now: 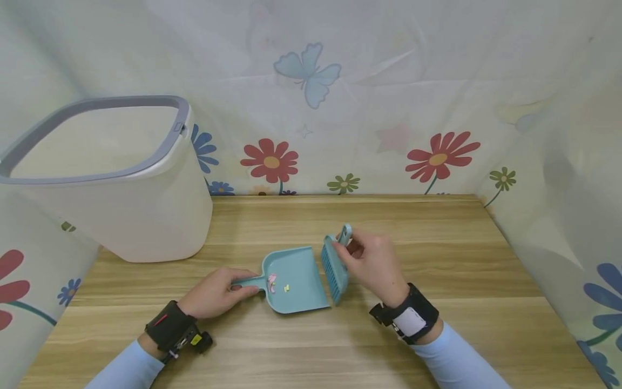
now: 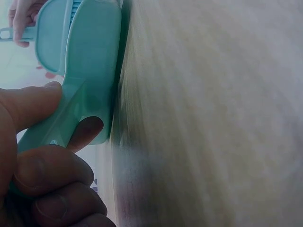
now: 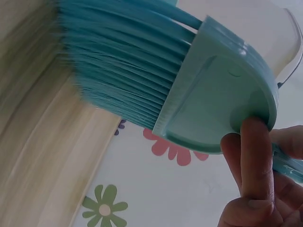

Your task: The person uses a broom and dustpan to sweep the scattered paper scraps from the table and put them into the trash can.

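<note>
My left hand [image 1: 217, 294] grips the handle of a teal dustpan [image 1: 296, 270] near the middle of the wooden table. Small pink scraps [image 1: 271, 283] and yellow bits [image 1: 286, 288] lie in the pan, the pink ones close to its handle end. To the right, my right hand [image 1: 377, 263] holds a matching teal hand brush [image 1: 335, 270] by its handle, bristles toward the pan's front lip. In the right wrist view the fingers curl round the base of the brush [image 3: 222, 94], and its bristles fan out to the left. The left wrist view shows thumb and fingers around the dustpan handle [image 2: 61, 113].
A tall white bin [image 1: 160, 216] with a grey rim stands at the back left of the wooden table [image 1: 413, 346]. Behind and beside the table hangs a pale sheet [image 1: 369, 102] printed with flowers and a butterfly. Each wrist wears a black strap with a small camera.
</note>
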`<state>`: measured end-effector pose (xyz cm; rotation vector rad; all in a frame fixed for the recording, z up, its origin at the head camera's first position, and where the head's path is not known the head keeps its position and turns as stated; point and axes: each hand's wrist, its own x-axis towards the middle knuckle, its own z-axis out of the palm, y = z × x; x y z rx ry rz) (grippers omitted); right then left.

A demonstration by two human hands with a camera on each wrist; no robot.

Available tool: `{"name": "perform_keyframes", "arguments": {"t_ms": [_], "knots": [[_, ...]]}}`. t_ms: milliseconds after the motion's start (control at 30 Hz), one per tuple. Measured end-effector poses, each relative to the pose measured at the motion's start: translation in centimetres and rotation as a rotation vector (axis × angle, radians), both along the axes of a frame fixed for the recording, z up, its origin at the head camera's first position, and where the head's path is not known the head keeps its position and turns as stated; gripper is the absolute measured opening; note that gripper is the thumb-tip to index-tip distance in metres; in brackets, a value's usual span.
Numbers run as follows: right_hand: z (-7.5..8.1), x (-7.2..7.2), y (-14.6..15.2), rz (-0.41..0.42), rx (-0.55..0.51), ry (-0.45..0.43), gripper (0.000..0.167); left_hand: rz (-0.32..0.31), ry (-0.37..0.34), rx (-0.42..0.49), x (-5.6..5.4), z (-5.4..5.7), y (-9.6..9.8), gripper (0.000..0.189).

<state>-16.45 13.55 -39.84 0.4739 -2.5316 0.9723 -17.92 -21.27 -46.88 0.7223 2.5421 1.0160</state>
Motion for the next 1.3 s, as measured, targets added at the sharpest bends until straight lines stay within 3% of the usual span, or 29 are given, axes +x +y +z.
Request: {"name": "perform_keyframes", "arguments": {"t_ms": [233, 400, 600, 767, 967, 1133, 1300], "knots": [[0.1, 0.1, -0.2, 0.112, -0.201, -0.118, 0.008, 0.004, 0.002, 0.002, -0.1, -0.2, 0.0, 0.035], [0.3, 0.1, 0.2, 0.134, -0.330, -0.170, 0.012, 0.000, 0.003, 0.012, 0.0, -0.1, 0.1, 0.032], [0.7, 0.2, 0.5, 0.128, -0.361, -0.175, 0.012, 0.021, 0.037, 0.012, 0.1, 0.1, 0.1, 0.032], [0.9, 0.1, 0.8, 0.133, -0.378, -0.169, 0.011, 0.062, 0.067, -0.008, 0.1, 0.2, -0.1, 0.043], [0.9, 0.2, 2.1, 0.132, -0.441, -0.183, 0.012, 0.068, 0.084, -0.007, 0.0, 0.4, -0.5, 0.050], [0.2, 1.1, 4.4, 0.098, -0.482, -0.206, 0.015, 0.082, 0.102, 0.001, 0.3, 1.4, -0.5, 0.049], [-0.8, 2.4, 7.2, 0.013, -0.507, -0.200, 0.016, 0.101, 0.120, 0.001, 0.4, 2.4, -0.7, 0.048]]}}
